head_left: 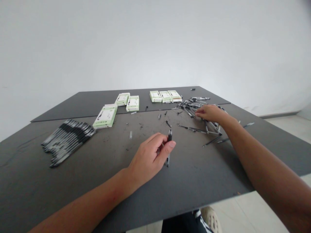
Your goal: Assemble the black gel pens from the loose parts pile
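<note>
Near the front middle of the table, my left hand is closed around a pen with a clear barrel and a black grip. The pen stands nearly upright between thumb and fingers, its tip end pointing up. Farther off to the right, my right hand reaches into a loose pile of pens. Its fingertips are pressed together there, and what they pinch, if anything, is hidden. A few more pens lie scattered just below that hand.
A neat row of pens lies at the left. Several green-and-white boxes stand along the back of the dark table. Small black caps and clear bits are strewn about the middle. A white wall rises behind.
</note>
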{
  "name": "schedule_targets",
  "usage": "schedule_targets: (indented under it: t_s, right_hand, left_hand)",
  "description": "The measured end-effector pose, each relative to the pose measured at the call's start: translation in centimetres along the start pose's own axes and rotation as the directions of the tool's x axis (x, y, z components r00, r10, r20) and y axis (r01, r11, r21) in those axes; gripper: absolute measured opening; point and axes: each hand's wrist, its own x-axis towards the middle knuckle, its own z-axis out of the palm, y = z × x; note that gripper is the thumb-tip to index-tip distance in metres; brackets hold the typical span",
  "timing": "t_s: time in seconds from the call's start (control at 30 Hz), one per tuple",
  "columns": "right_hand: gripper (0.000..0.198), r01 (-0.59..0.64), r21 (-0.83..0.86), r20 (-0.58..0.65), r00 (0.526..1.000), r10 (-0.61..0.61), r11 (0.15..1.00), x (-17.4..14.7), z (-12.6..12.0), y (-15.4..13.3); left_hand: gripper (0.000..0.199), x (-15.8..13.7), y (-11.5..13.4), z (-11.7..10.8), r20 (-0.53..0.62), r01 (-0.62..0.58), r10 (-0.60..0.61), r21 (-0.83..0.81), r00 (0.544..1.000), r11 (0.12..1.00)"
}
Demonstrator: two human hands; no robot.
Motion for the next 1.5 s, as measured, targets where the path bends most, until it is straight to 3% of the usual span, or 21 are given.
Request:
schedule_targets:
  t_s: [0.1,0.17,0.23,0.3,0.37,0.47,0.63,0.83,1.5]
  right_hand:
    - [0.044,0.027,0.072,-0.115,0.993,-0.019,0.997,-0.3,-1.1,-1.9]
    - [0.046,0.110,0.261,-0.221,0.974,-0.052,0.959,-1.0,-2.2,-4.3]
    - [0.044,0.259,0.485,-0.257,0.955,-0.147,0.835,-2.1,-3.4,-7.2]
    - [0.041,0.355,0.672,-0.210,0.933,-0.293,0.650,-3.6,-4.3,-10.1]
    - [0.039,0.344,0.801,-0.150,0.908,-0.392,0.491,-5.0,-5.0,-12.4]
    - [0.036,0.262,0.881,-0.057,0.884,-0.463,0.393,-6.4,-5.6,-14.3]
    - [0.034,0.207,0.898,0.032,0.849,-0.527,0.388,-7.1,-6.0,-14.7]
    - [0.032,0.235,0.886,0.026,0.835,-0.550,0.400,-7.0,-6.1,-14.2]
    - [0.027,0.261,0.846,0.051,0.829,-0.557,0.465,-7.6,-7.3,-13.3]
  left_hand:
    - [0.033,-0.1,0.1,-0.1,0.008,0.031,-0.030,-0.001,1.000,1.000]
    - [0.034,-0.2,0.2,-0.1,0.018,0.064,-0.064,-0.004,0.998,0.998]
    - [0.034,-0.3,0.3,-0.1,0.026,0.092,-0.092,-0.013,0.995,0.996]
    - [0.034,-0.3,0.3,0.0,0.041,0.108,-0.106,-0.038,0.994,0.993]
    - [0.034,-0.3,0.3,0.0,0.064,0.115,-0.110,-0.075,0.992,0.991]
    - [0.032,-0.4,0.3,0.2,0.089,0.129,-0.120,-0.098,0.989,0.987]
    - [0.029,-0.5,0.2,0.2,0.093,0.130,-0.128,-0.017,0.987,0.991]
    - [0.026,-0.3,0.5,0.1,0.110,0.151,-0.152,0.018,0.982,0.988]
    - [0.029,-0.2,0.5,0.0,0.127,0.109,-0.119,0.087,0.985,0.990]
